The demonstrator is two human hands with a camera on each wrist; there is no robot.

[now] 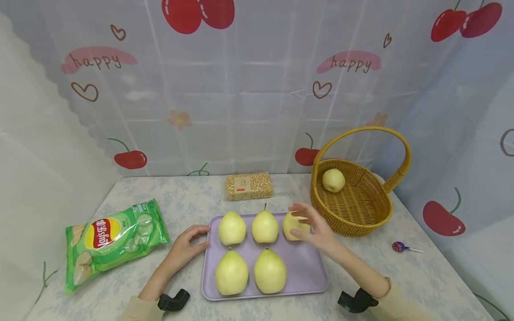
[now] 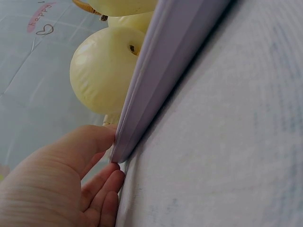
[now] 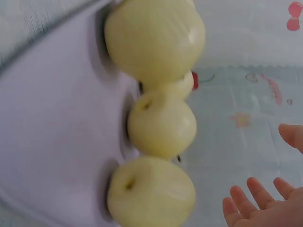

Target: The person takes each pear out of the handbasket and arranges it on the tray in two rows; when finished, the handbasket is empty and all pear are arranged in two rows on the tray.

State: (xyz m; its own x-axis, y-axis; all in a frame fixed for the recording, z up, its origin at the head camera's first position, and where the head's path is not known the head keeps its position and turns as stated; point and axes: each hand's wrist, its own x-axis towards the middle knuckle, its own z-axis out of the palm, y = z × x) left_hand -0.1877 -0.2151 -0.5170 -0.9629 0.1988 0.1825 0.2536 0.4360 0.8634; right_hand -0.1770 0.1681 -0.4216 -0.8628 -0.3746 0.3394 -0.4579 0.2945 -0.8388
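Observation:
My left hand [image 1: 188,246] holds the lilac tray [image 1: 305,276] by its far left corner. In the left wrist view the thumb meets the rim and the fingertips lie just below the corner. Several pale yellow-green pears stand on the tray: three in the back row, including a middle pear [image 1: 265,226], and two in front, among them a left pear [image 1: 231,274]. Over the back right pear [image 1: 292,226], partly covering it in the head view, is my right hand [image 1: 317,229]. Its fingers are spread and nothing is between them in the right wrist view [image 3: 265,203].
A wicker basket [image 1: 355,227] with a tall handle stands at the back right, one pear [image 1: 333,180] inside. A green chip bag [image 1: 116,240] lies at the left. Behind the tray is a packet of grains [image 1: 249,186]. A lollipop [image 1: 399,247] lies at the right.

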